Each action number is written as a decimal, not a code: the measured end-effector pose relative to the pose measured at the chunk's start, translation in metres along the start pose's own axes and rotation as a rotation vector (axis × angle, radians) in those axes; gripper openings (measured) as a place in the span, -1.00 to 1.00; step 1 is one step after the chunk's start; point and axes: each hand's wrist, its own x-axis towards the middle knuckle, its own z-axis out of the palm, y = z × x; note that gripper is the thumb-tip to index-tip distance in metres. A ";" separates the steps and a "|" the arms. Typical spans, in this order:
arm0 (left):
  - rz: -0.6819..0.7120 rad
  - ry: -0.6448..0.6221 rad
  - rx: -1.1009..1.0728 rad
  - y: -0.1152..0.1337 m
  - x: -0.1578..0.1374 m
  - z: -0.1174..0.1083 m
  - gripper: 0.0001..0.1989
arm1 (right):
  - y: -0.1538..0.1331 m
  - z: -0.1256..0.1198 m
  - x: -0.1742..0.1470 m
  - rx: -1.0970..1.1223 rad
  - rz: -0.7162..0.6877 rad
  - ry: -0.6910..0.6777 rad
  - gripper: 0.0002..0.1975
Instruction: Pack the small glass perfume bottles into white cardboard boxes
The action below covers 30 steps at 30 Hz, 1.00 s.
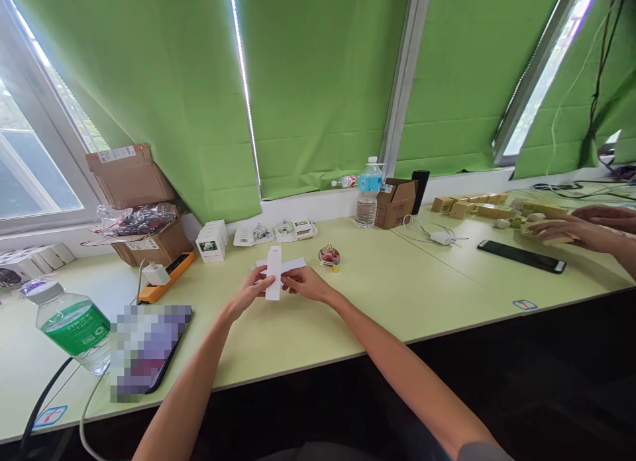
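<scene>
A white folding carton (273,275) stands narrow side toward me, with pale flaps spreading out to both sides behind it. My left hand (248,289) is closed on its left side, thumb across the front. At the carton's right edge, my right hand (305,283) is closed with bent fingers gripping it near a flap. Just beyond my right hand sit a reddish round glass ornament (328,254) with a gold-coloured top and a small yellow piece (336,267). What lies behind the carton is hidden.
White printed boxes (211,242) and packaged clear items (261,232) line the back. A green-labelled bottle (74,325), a blurred phone (149,352) and an orange power strip (171,275) are left. Right are a large bottle (368,193), a dark phone (521,256) and another person's hands (571,232).
</scene>
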 end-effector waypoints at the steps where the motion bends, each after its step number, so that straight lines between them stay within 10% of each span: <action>1: -0.005 0.016 0.011 0.000 0.000 0.000 -0.41 | 0.000 0.001 0.000 0.006 -0.008 -0.005 -0.58; 17: -0.029 0.219 0.038 -0.002 0.001 0.002 -0.36 | -0.002 0.003 -0.003 0.002 0.020 -0.051 -0.48; 30: -0.020 0.644 0.222 -0.013 0.010 -0.018 -0.26 | 0.012 0.000 0.003 -0.216 0.007 0.065 -0.64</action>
